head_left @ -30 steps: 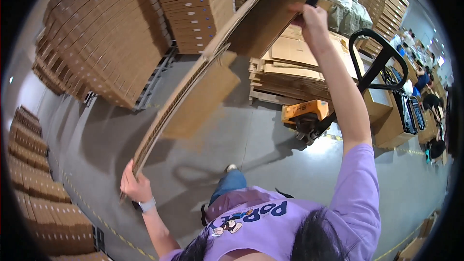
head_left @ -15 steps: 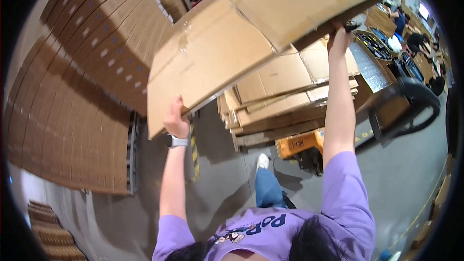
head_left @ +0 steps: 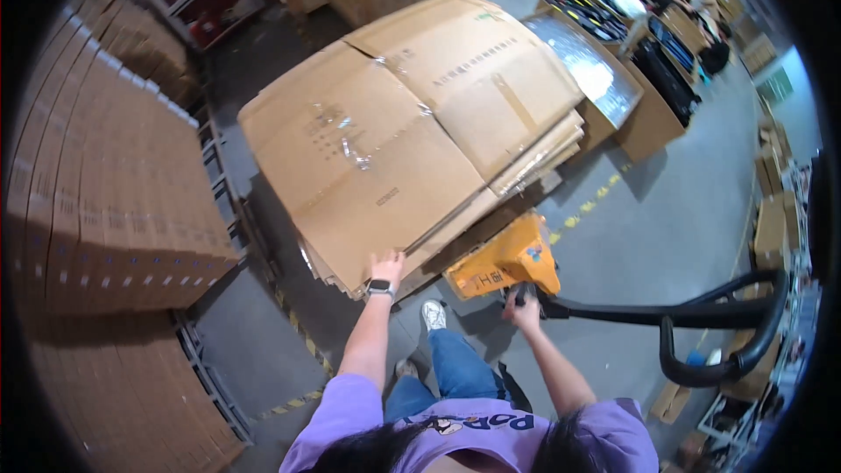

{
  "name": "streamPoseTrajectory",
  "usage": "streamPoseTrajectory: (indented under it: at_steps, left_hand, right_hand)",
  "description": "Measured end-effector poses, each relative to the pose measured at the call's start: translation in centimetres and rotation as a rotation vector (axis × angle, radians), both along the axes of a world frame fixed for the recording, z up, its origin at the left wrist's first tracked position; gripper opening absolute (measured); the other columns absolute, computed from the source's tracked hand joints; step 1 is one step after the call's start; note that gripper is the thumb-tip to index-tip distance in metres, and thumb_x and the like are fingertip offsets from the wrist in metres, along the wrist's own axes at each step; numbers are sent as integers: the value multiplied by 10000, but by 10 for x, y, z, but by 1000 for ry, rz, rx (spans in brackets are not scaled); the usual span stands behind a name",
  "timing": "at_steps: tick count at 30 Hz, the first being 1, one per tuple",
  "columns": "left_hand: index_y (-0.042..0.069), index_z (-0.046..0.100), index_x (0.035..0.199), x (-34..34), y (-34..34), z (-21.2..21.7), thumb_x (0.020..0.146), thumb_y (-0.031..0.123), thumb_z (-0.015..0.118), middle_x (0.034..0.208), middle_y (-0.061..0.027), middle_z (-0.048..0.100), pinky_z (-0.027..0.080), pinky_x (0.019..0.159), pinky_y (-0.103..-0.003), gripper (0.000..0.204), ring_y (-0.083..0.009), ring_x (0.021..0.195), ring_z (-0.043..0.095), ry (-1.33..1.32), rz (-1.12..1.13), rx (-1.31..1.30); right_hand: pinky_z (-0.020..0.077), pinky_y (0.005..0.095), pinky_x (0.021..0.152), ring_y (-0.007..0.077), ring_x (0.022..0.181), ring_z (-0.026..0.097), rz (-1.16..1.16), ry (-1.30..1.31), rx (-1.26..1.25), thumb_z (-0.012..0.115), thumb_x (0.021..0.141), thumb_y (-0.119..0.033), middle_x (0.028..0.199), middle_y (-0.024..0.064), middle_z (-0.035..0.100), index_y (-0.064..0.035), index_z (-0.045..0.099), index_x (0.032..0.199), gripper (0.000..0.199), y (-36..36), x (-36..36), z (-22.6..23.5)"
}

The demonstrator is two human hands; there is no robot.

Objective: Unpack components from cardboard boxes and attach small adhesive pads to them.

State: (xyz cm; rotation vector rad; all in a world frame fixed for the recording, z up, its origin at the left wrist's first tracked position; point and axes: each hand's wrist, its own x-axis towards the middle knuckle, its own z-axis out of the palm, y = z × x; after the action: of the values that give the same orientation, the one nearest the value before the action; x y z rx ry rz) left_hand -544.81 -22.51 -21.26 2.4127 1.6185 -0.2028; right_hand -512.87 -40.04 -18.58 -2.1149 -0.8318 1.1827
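My left grip rests, fingers apart, on the near edge of the top flattened carton (at least three dark print patches), highest on one stack; my right grip is clamped on one small black object, beside one dark-lettered orange pallet jack.

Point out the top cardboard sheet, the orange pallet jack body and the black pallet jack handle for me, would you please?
Top cardboard sheet point(head_left: 394, 153): head view, middle of its upper face.
Orange pallet jack body point(head_left: 508, 257): head view, its orange cover.
Black pallet jack handle point(head_left: 639, 314): head view, its straight shaft.
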Motion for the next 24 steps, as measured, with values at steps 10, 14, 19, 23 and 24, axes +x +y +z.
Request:
streamPoseTrajectory:
  at_steps: [10,14,19,23,24]
  left_hand:
    - [88,631,891,-66,-136,-39,764,221,549,901,-183,638,483,792,-400,201,-331,886,612,-88,-386,-833]
    - [29,632,876,-57,-151,-44,801,243,482,840,-199,639,488,745,-413,271,-331,817,630,60,-549,-803]
    - [21,649,842,-41,-144,-54,797,224,534,715,-87,660,512,574,-309,238,-185,626,652,122,-430,-968]
    - [24,669,897,-2,-152,-71,792,160,557,765,-102,672,524,580,-298,205,-180,637,655,448,-723,-911]
    - [44,677,897,18,-172,-66,770,191,576,779,-101,676,531,661,-313,219,-189,679,663,534,-697,-825]
  right_hand:
    - [450,374,495,224,514,586,-97,-258,-283,734,577,-376,606,164,606,-19,629,631,376,-244,-11,34]
    - [469,384,622,291,699,611,-628,-307,-29,722,599,-424,770,160,632,-29,602,849,483,-269,-85,67]
    - [460,389,803,333,928,589,-1067,-26,-351,660,602,-299,930,191,621,-26,575,981,475,-380,-218,90]
    - [380,313,347,160,417,497,-1632,87,-283,613,644,-165,584,75,517,-28,522,824,243,-509,-348,58]
    - [380,313,349,163,402,496,-1722,102,-273,606,655,-158,539,61,506,-33,525,806,212,-540,-387,40]
